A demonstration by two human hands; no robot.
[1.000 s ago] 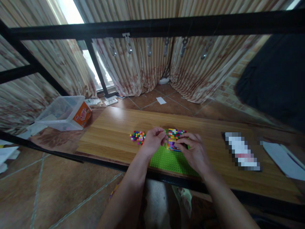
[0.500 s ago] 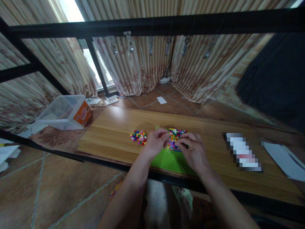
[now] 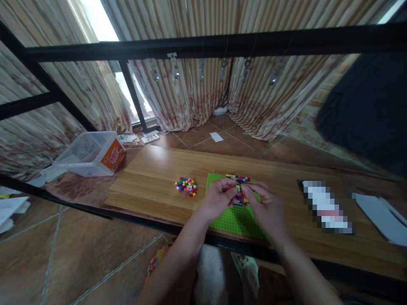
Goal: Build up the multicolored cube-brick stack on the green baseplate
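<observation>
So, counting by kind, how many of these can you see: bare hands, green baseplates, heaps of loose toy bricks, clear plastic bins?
Bare hands, left hand and right hand: 2
Green studded baseplate: 1
Heap of loose toy bricks: 1
Clear plastic bin: 1
Total: 5

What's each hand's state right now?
Left hand: pinched on what looks like a small green brick.
Right hand: fingertips at the same brick; whether gripping, can't tell.

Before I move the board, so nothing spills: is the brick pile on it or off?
Off: the pile lies on the table, left of the board, with wood showing between.
</observation>
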